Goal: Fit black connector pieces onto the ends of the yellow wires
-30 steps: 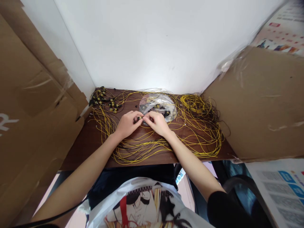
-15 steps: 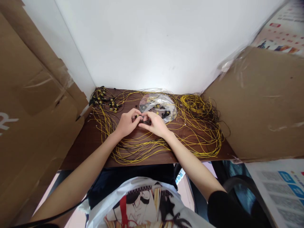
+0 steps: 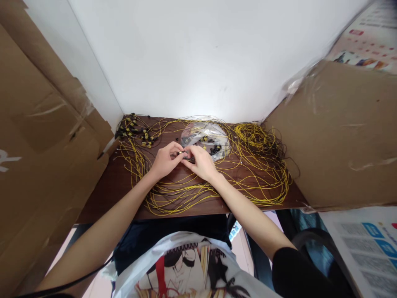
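My left hand and my right hand meet fingertip to fingertip over the brown table. Between the left thumb and index finger is a small black and yellow connector. The right fingers close at its other side; what they pinch is too small to make out. Just behind the hands lies a clear plastic bag with small black parts. Yellow and black wires run in loops under and around both hands.
Several black and yellow connectors are heaped at the table's back left. A tangled wire coil lies at the back right. Cardboard walls flank the table, and a white panel rises behind it. A pen leans at left.
The right hand's fingers have drawn closer together, nearer the left fingertips. The view has shifted slightly. Wires and bag lie as before.
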Motion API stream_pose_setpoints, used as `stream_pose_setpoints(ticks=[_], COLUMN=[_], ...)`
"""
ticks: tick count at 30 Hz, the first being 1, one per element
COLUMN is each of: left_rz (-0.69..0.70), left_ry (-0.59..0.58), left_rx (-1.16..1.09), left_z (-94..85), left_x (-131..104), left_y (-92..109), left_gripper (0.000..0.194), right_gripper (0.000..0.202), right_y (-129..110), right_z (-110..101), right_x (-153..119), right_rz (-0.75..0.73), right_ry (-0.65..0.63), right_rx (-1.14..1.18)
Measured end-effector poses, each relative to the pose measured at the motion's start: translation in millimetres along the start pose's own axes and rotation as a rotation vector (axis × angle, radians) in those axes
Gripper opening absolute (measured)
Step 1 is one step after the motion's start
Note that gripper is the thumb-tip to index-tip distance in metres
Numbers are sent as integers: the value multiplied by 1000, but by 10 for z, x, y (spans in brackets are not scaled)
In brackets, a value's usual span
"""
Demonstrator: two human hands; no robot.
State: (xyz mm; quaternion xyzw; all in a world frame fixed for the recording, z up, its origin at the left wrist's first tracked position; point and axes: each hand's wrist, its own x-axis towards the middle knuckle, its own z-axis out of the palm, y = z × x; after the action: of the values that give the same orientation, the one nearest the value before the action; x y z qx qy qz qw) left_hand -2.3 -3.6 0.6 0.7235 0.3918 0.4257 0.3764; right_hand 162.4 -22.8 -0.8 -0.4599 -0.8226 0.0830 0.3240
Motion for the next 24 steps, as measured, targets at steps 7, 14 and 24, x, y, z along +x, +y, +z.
stream_pose_setpoints(ticks=[7,14,24], left_rz=[-48,-66,-79], left_ry=[-20,0,-25], left_rx=[-152,-188,-196], left_z=[0,10,-5], left_x=[16,19,18], left_y=[-66,-104,-89], left_gripper=[20,20,20], right_gripper=[24,24,17], right_y=[63,90,83], right_z=[13,29,17], right_x=[15,18,25], right_rz=[13,18,-17], right_ry=[61,63,111], right_rx=[54,98,132])
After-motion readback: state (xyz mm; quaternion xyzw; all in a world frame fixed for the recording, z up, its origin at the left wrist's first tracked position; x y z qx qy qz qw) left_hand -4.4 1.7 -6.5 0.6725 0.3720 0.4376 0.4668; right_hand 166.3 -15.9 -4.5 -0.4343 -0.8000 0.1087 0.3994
